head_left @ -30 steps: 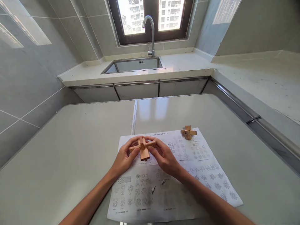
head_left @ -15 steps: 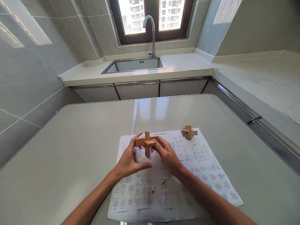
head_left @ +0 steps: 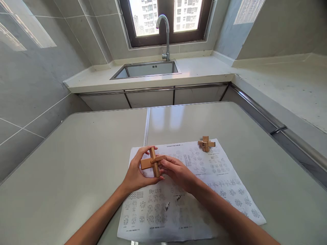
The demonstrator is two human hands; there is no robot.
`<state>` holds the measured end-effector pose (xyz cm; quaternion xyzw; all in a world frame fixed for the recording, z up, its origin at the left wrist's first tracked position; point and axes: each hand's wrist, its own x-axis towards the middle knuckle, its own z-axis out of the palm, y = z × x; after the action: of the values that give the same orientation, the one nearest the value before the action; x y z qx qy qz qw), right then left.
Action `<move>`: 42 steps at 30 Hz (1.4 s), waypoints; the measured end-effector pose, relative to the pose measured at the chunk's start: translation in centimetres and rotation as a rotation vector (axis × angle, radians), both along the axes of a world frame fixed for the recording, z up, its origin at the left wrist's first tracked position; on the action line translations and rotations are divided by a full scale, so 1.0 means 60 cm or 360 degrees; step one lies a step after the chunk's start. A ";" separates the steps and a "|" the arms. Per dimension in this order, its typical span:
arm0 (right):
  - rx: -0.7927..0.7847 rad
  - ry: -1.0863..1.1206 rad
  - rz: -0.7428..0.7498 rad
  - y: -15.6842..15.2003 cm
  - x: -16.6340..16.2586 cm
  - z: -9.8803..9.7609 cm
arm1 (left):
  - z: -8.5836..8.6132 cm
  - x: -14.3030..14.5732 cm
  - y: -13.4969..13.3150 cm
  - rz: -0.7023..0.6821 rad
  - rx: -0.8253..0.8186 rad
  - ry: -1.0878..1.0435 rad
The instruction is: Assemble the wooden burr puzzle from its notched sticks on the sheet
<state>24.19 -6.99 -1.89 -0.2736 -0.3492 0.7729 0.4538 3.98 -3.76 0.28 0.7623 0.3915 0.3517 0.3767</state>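
A wooden cross-shaped burr puzzle (head_left: 152, 163) is held above a printed instruction sheet (head_left: 189, 197). My left hand (head_left: 135, 175) grips its left side, thumb over the top. My right hand (head_left: 176, 172) pinches its right arm with the fingertips. A second, smaller wooden puzzle (head_left: 206, 144) marked with a digit rests on the sheet's far right corner, apart from both hands.
The sheet lies on a pale grey table (head_left: 76, 163) with a seam down its middle. Beyond it runs a white counter with a steel sink (head_left: 146, 69) and a tap (head_left: 165, 34) under a window. A second counter (head_left: 288, 85) runs along the right.
The puzzle was lifted and turned between my hands, then lowered and rotated again; both hands kept their hold. The small puzzle has not moved.
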 end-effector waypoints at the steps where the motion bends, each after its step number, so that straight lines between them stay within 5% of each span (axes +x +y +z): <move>1: -0.0015 0.0015 -0.0001 0.001 0.000 -0.001 | 0.001 -0.001 0.001 -0.0001 -0.0032 -0.0013; 11: -0.0154 0.0190 0.0223 0.005 0.014 0.007 | -0.007 -0.001 0.015 -0.0020 -0.0478 -0.0390; 27: -0.0782 0.0830 -0.0663 0.044 0.060 -0.014 | -0.023 -0.017 0.047 0.0422 -0.0269 -0.0222; 33: -0.0737 0.1055 -0.0818 0.049 0.073 -0.015 | -0.024 -0.032 0.064 0.0559 -0.0252 -0.0123; 42: -0.0551 0.0818 -0.0855 0.043 0.062 -0.018 | -0.030 -0.060 0.093 0.0781 -0.0187 -0.0094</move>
<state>27.93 -4.38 -2.95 -0.2253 -0.0054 0.7174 0.6592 0.40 1.81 -1.53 0.6108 0.5734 0.4313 0.3349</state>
